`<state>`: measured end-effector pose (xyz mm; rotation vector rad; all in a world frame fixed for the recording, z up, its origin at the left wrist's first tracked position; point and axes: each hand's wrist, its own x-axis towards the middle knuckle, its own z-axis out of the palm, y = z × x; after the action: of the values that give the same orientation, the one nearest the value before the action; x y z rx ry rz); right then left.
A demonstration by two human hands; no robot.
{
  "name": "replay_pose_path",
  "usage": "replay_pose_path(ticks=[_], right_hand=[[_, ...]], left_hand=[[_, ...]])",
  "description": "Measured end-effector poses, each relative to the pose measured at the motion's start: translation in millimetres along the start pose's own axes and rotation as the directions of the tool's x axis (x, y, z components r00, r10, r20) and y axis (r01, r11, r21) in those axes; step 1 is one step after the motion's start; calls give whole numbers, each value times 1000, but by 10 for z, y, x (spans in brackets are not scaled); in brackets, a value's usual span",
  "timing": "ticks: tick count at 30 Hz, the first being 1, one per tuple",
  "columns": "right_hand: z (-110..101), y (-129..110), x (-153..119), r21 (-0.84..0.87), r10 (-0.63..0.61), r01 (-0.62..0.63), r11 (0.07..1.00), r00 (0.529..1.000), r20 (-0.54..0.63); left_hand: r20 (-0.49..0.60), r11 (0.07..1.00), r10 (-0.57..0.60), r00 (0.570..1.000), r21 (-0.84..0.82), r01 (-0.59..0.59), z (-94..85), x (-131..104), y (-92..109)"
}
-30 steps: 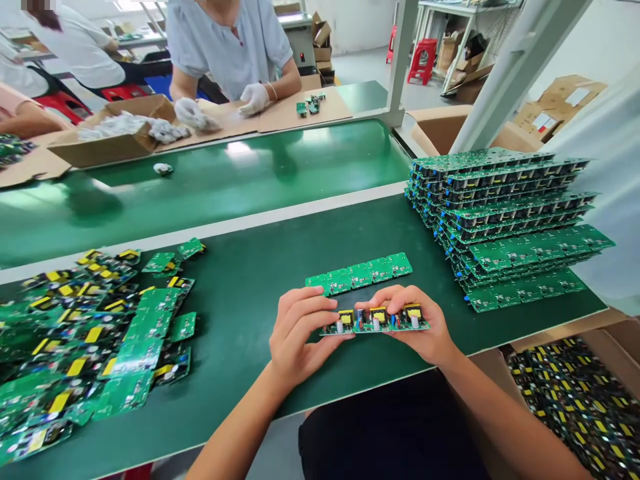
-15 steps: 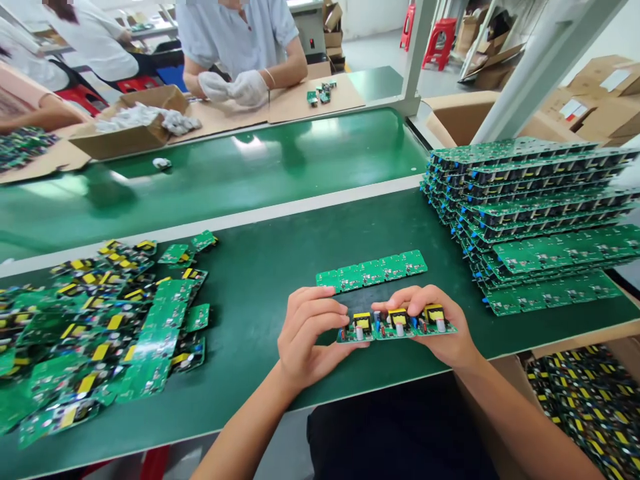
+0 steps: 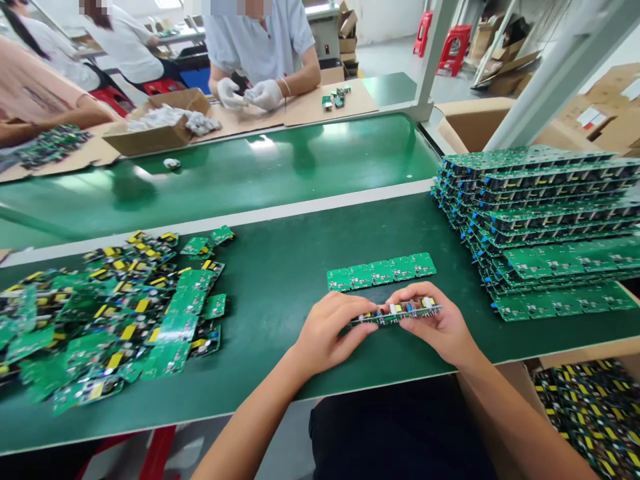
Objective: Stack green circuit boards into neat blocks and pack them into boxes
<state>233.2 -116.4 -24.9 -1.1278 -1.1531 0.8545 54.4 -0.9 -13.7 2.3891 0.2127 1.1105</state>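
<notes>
Between my two hands is a short circuit board strip (image 3: 395,316) carrying yellow-wrapped transformers and small parts, seen nearly edge-on with pins pointing down. My left hand (image 3: 336,327) grips its left end, fingers over the top and thumb below. My right hand (image 3: 436,323) pinches the right end, thumb underneath and fingers behind. Just beyond the hands, a longer green board strip (image 3: 383,272) lies flat on the green table, solder side up. To the left spreads a loose heap of circuit boards (image 3: 127,323), some single, some still in strips.
At the right stands a tall stack of board strips (image 3: 545,220). Below the table edge is a carton of boards (image 3: 585,413). Across the green belt (image 3: 280,160), a co-worker with white gloves (image 3: 265,95) sits beside a carton of white pieces (image 3: 157,130).
The held board strip has tipped from showing its component side to nearly edge-on. My left hand's fingers have closed over its left end. The whole view has shifted slightly.
</notes>
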Motion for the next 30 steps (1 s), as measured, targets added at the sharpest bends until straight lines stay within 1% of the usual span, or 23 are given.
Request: replay_pose_path(ticks=[1, 3, 5, 6, 7, 8, 10, 11, 12, 13, 14, 15, 17, 19, 20, 21, 22, 24, 25, 26, 27, 28, 30], right_hand=[[1, 22, -3, -50, -16, 16, 999, 1000, -7], [-2, 79, -16, -177, -102, 95, 980, 994, -33], [-18, 131, -31, -368, -247, 209, 906, 967, -58], [-32, 144, -35, -478, -329, 263, 838, 943, -58], [-50, 147, -35, -579, -403, 306, 756, 914, -44], [-72, 139, -29, -659, -462, 336, 673, 886, -20], [-128, 101, 9, -756, -540, 369, 542, 841, 23], [-160, 80, 43, -782, -557, 373, 500, 829, 39], [-195, 66, 87, -803, -560, 372, 465, 826, 59], [-231, 62, 139, -825, -553, 370, 427, 829, 85], [-267, 70, 198, -848, -536, 366, 383, 836, 119], [-303, 90, 258, -873, -501, 358, 332, 851, 158], [-377, 156, 370, -926, -373, 305, 224, 904, 208], [-450, 229, 448, -968, -185, 207, 144, 966, 179], [-483, 257, 470, -979, -94, 159, 128, 985, 147], [-510, 276, 480, -983, -23, 123, 136, 992, 121], [-529, 285, 479, -980, 18, 105, 168, 994, 109], [-545, 279, 454, -958, 17, 105, 266, 993, 114], [-542, 269, 435, -942, -12, 115, 314, 993, 118], [-534, 259, 415, -926, -45, 125, 355, 992, 117], [-523, 249, 396, -912, -76, 132, 388, 991, 111], [-510, 243, 377, -901, -103, 138, 412, 989, 104], [-484, 235, 343, -886, -157, 158, 437, 983, 97]], left_hand=[[23, 1000, -5, 1000, -13, 5, -4, 2, -5], [-22, 999, -45, 999, 15, 45, -59, -24, -29], [-163, 985, -128, 978, 95, 145, -211, -104, -84], [-271, 966, -170, 947, 143, 214, -332, -168, -126], [-396, 939, -197, 897, 188, 289, -483, -249, -178], [-526, 902, -204, 826, 226, 367, -664, -345, -237], [-755, 814, -158, 637, 266, 516, -1095, -572, -359], [-833, 767, -116, 541, 271, 582, -1329, -695, -416], [-883, 720, -83, 462, 267, 640, -1560, -818, -469], [-912, 675, -64, 405, 260, 690, -1776, -937, -518], [-923, 630, -68, 378, 254, 734, -1966, -1046, -567], [-925, 588, -92, 369, 249, 770, -2121, -1141, -617], [-913, 509, -160, 374, 249, 824, -2312, -1281, -724], [-891, 450, -229, 392, 260, 854, -2363, -1354, -819], [-877, 432, -258, 405, 270, 860, -2354, -1369, -849], [-864, 422, -280, 419, 281, 862, -2331, -1371, -859], [-852, 418, -294, 434, 294, 859, -2299, -1360, -849], [-841, 413, -286, 459, 324, 851, -2211, -1294, -771], [-833, 415, -274, 480, 348, 841, -2145, -1236, -712], [-817, 426, -267, 512, 377, 823, -2054, -1161, -647], [-787, 448, -266, 557, 410, 794, -1931, -1072, -583], [-733, 490, -284, 618, 443, 751, -1772, -974, -524], [-587, 594, -346, 732, 466, 655, -1356, -773, -437]])
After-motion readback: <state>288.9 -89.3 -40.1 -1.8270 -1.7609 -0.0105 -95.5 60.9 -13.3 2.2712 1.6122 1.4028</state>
